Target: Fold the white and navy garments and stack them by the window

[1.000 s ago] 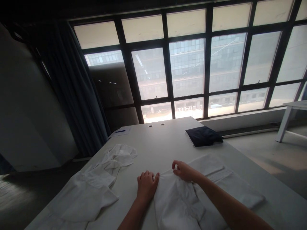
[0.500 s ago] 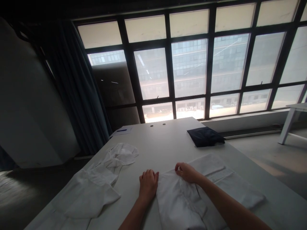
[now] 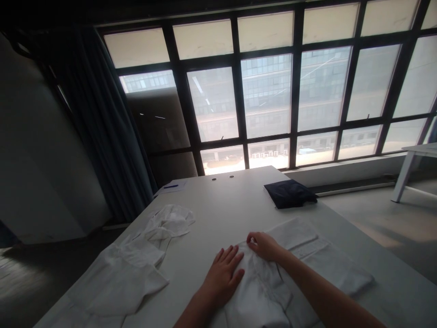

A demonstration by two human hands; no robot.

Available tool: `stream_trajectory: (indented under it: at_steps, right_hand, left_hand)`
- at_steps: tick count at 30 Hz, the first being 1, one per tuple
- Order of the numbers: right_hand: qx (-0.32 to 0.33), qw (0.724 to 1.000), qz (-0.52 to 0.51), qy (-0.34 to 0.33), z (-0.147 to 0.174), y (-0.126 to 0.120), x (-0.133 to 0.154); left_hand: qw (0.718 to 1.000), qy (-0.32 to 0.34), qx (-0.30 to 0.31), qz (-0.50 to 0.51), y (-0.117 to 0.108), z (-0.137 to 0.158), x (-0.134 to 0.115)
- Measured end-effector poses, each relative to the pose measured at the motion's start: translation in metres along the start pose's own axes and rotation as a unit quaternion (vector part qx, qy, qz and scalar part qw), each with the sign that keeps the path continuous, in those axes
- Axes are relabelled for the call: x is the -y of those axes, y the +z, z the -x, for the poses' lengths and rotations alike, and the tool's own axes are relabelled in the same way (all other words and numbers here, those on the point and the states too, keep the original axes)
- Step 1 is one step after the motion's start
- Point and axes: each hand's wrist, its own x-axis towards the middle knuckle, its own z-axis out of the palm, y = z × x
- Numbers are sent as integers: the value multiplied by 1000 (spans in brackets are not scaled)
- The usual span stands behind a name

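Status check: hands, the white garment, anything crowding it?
Left hand flat, fingers spread on white cloth garment. Right hand pinching its top edge. Crumpled white shirt lies apart to the left, folded dark cloth farther back.

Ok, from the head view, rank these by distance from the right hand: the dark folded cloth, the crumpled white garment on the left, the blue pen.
From the right hand:
1. Dark folded cloth, ahead, slightly right.
2. Crumpled white garment, across to the left.
3. Blue pen, far left corner of the table.
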Motion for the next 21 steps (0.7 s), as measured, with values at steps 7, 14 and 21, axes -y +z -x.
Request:
stream_trajectory:
  at_steps: [7,14,21]
  right_hand:
    - [-20,998,35,-49,12,-26,12]
    - [49,993,-26,-106,36,-57,50]
    - [112,975,27,-188,75,-8,88]
  left_hand:
    - [993,-108,-3,-55,2,-7,35]
    - [937,-288,-139,-141,1,-2,68]
    - [932,-171,-272,-169,-16,0,48]
